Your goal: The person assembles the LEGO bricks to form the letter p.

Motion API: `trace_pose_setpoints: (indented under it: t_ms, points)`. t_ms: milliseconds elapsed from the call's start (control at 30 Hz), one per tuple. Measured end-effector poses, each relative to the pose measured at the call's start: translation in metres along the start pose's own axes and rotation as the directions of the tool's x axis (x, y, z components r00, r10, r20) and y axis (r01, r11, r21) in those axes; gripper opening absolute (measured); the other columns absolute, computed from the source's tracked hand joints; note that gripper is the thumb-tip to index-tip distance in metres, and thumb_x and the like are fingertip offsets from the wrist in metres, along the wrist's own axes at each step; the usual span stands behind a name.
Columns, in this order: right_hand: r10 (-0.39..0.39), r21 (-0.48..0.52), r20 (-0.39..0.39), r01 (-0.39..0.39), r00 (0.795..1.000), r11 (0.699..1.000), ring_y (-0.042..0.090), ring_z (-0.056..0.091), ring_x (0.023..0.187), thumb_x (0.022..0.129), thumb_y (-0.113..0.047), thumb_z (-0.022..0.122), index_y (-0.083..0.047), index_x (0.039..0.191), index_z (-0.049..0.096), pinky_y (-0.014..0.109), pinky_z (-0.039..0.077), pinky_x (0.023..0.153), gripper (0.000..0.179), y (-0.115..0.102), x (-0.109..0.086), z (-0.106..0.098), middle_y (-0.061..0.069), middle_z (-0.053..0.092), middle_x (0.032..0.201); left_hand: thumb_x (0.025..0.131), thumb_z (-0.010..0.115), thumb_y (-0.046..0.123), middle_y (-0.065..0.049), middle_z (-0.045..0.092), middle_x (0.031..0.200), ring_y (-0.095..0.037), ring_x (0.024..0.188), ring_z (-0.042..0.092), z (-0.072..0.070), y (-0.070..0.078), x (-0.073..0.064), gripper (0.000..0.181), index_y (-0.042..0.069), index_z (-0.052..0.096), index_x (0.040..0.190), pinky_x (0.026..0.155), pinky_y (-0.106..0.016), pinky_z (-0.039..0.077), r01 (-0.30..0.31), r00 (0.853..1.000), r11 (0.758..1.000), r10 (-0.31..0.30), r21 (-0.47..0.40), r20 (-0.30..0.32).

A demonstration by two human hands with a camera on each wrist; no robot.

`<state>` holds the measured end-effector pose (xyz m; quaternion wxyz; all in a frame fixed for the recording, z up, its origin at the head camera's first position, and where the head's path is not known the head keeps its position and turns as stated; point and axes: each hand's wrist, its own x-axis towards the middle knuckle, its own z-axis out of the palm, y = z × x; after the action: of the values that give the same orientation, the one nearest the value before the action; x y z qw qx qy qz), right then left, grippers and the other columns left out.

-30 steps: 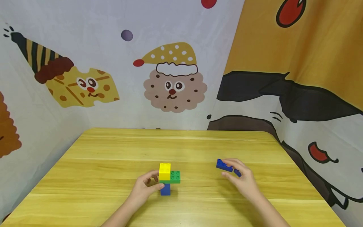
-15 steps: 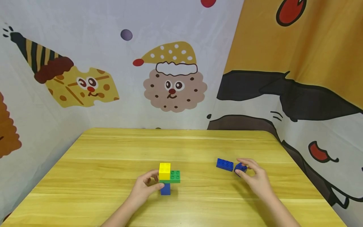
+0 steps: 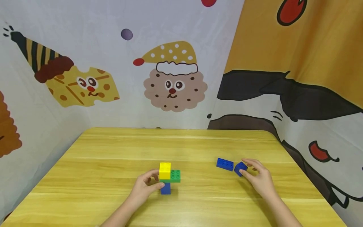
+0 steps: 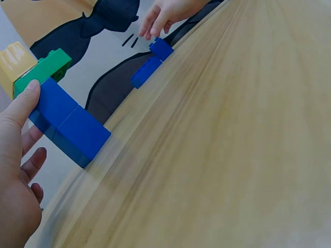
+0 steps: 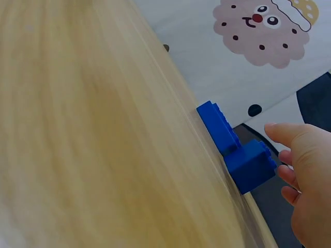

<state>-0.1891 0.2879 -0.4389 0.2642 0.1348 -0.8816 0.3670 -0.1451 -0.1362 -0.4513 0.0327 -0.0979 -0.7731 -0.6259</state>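
Observation:
In the head view my left hand (image 3: 145, 185) grips a small tower of toy building blocks, thumb in front. A yellow block (image 3: 165, 171) tops it, then a longer green brick (image 3: 175, 176) that juts out to the right. Two blue blocks (image 4: 77, 111) form the column below, stacked one on the other in the left wrist view. On the right, my right hand (image 3: 259, 177) hovers by a squarish blue block (image 3: 239, 169), thumb and fingers apart. The right wrist view has the thumb and fingertips just off this block's studded side (image 5: 250, 165).
A long, low blue brick (image 3: 225, 164) lies just left of the squarish block, nearly end to end with it. Both sit on the wooden table (image 3: 136, 148). Behind the table's far edge hangs a cloth (image 3: 107, 119) printed with cartoon figures.
My right hand has moved right, from over the long blue brick to the squarish block, and its fingers now sit clear of that block's top. The left hand and tower have stayed put.

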Motion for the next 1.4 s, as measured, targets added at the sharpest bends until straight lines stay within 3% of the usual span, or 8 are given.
trace_pose_setpoints:
  t_ms: [333, 633, 1067, 1400]
  points:
    - [0.063, -0.022, 0.036, -0.063, 0.997, 0.998, 0.023, 0.055, 0.092, 0.077, -0.004, 0.079, -0.003, 0.116, 0.066, 0.020, 0.040, 0.078, 0.042, 0.0053, -0.0026, 0.0009, 0.008, 0.063, 0.112, 0.079, 0.079, 0.013, -0.003, 0.062, 0.093, -0.024, 0.092, 0.051, -0.0007, 0.0005, 0.0007, 0.035, 0.010, 0.068, 0.112, 0.083, -0.036, 0.035, -0.016, 1.000, 1.000, 0.016, -0.016, 0.001]
    - [0.120, -0.047, 0.073, -0.117, 0.990, 0.992, 0.021, 0.058, 0.088, 0.078, -0.007, 0.079, -0.003, 0.117, 0.066, 0.019, 0.046, 0.074, 0.041, 0.0094, -0.0039, 0.0015, 0.007, 0.064, 0.107, 0.077, 0.079, 0.012, -0.002, 0.061, 0.092, -0.024, 0.092, 0.051, -0.0002, 0.0018, -0.0003, 0.037, 0.010, 0.068, 0.112, 0.084, -0.035, 0.036, -0.006, 1.000, 1.000, 0.007, 0.005, -0.011]
    - [0.105, -0.004, 0.051, -0.105, 0.993, 0.994, 0.014, 0.059, 0.086, 0.081, -0.003, 0.075, -0.001, 0.114, 0.066, 0.018, 0.048, 0.073, 0.034, 0.0098, -0.0046, 0.0012, 0.009, 0.064, 0.104, 0.078, 0.078, 0.008, -0.001, 0.062, 0.092, -0.023, 0.091, 0.051, 0.0012, 0.0052, -0.0023, 0.036, 0.007, 0.068, 0.112, 0.083, -0.036, 0.036, -0.032, 0.999, 0.999, 0.032, -0.015, -0.016]
    - [0.056, 0.031, -0.028, -0.055, 0.998, 0.998, 0.010, 0.055, 0.089, 0.080, 0.001, 0.074, -0.001, 0.113, 0.066, 0.014, 0.039, 0.077, 0.034, 0.0092, -0.0041, 0.0024, 0.006, 0.064, 0.105, 0.078, 0.078, 0.011, -0.001, 0.063, 0.092, -0.022, 0.090, 0.051, 0.0012, 0.0025, -0.0013, 0.036, 0.009, 0.068, 0.112, 0.082, -0.035, 0.035, -0.033, 0.999, 0.999, 0.033, 0.008, -0.012]
